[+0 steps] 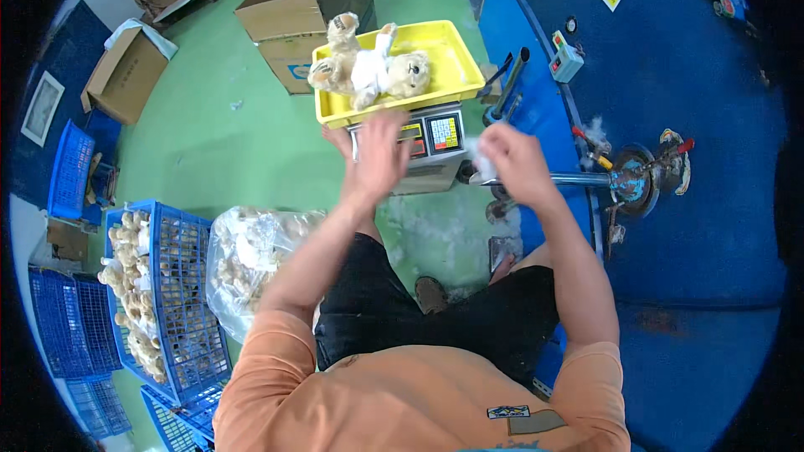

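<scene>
A beige teddy bear (373, 71) in a white top lies on its back in a yellow tray (456, 46). Beneath the tray stands a weighing scale (444, 131) with a keypad and display. My left hand (383, 151) is just in front of the scale's panel, blurred, its fingers not clear. My right hand (512, 159) is closed, its fingers pinching a tuft of white stuffing (484, 163). That hand sits over the open end of a metal filling pipe (578, 178), which sticks out from the blue machine (695, 226) on the right.
At lower left, a blue crate (188, 285) full of plush bears stands beside a clear plastic bag (251, 259) of more bears. An open cardboard box (285, 21) is behind the tray. Red-handled valves (590, 141) project from the machine. Loose white fluff (431, 247) litters the green floor.
</scene>
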### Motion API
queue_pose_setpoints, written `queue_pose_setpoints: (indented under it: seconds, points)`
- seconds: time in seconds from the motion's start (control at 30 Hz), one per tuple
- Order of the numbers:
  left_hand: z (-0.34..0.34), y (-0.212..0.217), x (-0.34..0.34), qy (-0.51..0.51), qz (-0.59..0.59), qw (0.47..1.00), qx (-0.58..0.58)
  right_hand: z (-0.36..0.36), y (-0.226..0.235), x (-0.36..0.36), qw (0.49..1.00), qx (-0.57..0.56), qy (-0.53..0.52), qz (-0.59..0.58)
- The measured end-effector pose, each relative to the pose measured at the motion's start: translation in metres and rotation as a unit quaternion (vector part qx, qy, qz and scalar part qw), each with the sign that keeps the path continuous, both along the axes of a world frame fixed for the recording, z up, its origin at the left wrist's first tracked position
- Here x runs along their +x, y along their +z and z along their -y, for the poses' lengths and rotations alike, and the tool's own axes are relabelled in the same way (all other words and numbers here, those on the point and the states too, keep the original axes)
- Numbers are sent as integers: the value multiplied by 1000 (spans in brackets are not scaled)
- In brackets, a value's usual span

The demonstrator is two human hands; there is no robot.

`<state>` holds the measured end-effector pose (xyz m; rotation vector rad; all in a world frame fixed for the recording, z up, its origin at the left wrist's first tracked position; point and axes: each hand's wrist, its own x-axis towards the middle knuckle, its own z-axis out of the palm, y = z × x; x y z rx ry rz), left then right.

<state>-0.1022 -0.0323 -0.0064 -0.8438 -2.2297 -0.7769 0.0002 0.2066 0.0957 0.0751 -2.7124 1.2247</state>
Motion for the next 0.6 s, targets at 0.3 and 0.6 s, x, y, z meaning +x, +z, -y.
queue_pose_setpoints:
  seconds: [0.3,0.6]
  points:
    - [36,-137,158,-115,442,889,-19,-39,-7,-25,979,86,-177,-52]
    - [56,46,-11,53,95,987,120,-27,-6,-9,975,147,-58,-154]
